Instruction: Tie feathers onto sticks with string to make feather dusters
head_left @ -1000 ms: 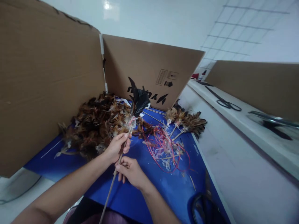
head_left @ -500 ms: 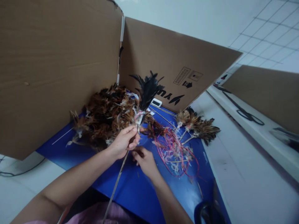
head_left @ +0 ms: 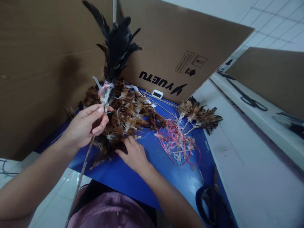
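Observation:
My left hand [head_left: 87, 125] is closed round the thin stick of a feather duster [head_left: 116, 47], held upright on the left. Black feathers fan out at its top. Below them, pink string and whitish strips bind the quills to the stick, whose lower end runs down past the table's edge. At the near side of a heap of brown feathers [head_left: 133, 117], my right hand [head_left: 134, 155] touches the feathers. Its thumb and fingers are apart; some fingertips are hidden among the feathers.
Tangled pink string [head_left: 175, 139] lies on the blue table [head_left: 154, 177]. Finished-looking feather bundles [head_left: 199, 115] rest at the right edge. Black-handled scissors [head_left: 209, 202] lie near front right. Cardboard panels [head_left: 163, 41] stand behind and left, with a small white display device [head_left: 157, 94] beneath.
My left hand has moved left and up with the feather duster, nearer the camera. My right hand has shifted left from beside the stick to the feather heap.

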`<state>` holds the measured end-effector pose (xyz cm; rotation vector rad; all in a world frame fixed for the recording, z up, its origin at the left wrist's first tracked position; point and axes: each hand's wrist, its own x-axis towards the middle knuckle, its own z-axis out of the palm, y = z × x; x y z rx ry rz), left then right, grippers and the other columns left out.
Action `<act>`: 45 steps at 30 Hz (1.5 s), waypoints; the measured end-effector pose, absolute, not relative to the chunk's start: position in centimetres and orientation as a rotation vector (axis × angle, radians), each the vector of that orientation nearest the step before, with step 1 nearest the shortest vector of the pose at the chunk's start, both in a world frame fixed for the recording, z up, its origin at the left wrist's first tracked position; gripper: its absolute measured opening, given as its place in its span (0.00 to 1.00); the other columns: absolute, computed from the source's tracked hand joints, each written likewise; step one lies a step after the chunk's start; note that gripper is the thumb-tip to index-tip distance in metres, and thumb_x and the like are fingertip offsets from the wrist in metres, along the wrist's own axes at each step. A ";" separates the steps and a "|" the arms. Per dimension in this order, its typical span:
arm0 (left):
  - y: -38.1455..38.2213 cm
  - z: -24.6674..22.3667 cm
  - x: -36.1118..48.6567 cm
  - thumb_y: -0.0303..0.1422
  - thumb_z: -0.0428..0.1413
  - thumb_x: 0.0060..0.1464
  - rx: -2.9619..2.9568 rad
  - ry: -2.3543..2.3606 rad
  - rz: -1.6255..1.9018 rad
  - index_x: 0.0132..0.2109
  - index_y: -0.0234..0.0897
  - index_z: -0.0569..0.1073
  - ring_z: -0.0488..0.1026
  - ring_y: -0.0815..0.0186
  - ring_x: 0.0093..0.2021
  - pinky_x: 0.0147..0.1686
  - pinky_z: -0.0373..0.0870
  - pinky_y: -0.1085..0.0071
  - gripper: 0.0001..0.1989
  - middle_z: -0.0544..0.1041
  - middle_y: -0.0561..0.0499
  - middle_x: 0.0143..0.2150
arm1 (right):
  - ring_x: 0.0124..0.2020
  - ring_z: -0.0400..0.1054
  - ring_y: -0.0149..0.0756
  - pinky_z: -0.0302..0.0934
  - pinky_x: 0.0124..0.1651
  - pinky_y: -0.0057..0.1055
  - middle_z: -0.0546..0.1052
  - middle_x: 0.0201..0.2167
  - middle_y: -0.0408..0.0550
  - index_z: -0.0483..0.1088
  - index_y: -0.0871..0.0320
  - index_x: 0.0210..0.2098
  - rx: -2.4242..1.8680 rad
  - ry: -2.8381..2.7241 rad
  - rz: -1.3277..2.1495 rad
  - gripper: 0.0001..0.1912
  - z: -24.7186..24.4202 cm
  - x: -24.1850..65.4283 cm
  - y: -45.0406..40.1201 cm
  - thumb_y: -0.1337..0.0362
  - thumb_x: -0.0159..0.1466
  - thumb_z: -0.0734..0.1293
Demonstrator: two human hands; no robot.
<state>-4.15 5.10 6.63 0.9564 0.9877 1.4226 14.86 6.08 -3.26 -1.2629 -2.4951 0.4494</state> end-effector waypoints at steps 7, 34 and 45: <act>3.5 7.7 -4.3 0.30 0.50 0.59 0.996 1.011 1.450 0.45 0.32 0.72 0.53 0.80 0.13 0.12 0.48 0.84 0.10 0.67 0.56 0.21 | 0.41 0.70 0.39 0.64 0.38 0.33 0.73 0.43 0.51 0.68 0.57 0.45 -1.237 -2.747 0.209 0.11 -3.8 13.0 8.2 0.64 0.68 0.57; 2.4 7.1 -3.3 0.33 0.55 0.55 0.969 1.173 1.335 0.43 0.35 0.73 0.54 0.79 0.13 0.12 0.45 0.82 0.10 0.66 0.55 0.21 | 0.39 0.63 0.37 0.57 0.41 0.34 0.72 0.34 0.50 0.70 0.60 0.38 -0.739 -2.668 -0.067 0.12 -2.0 16.4 7.2 0.68 0.69 0.56; 4.3 3.9 1.3 0.40 0.54 0.55 1.087 1.163 1.198 0.38 0.35 0.70 0.58 0.75 0.14 0.10 0.48 0.81 0.11 0.69 0.55 0.21 | 0.43 0.67 0.33 0.61 0.47 0.30 0.72 0.43 0.49 0.70 0.58 0.45 -1.183 -2.177 0.529 0.11 1.4 19.2 8.3 0.66 0.65 0.60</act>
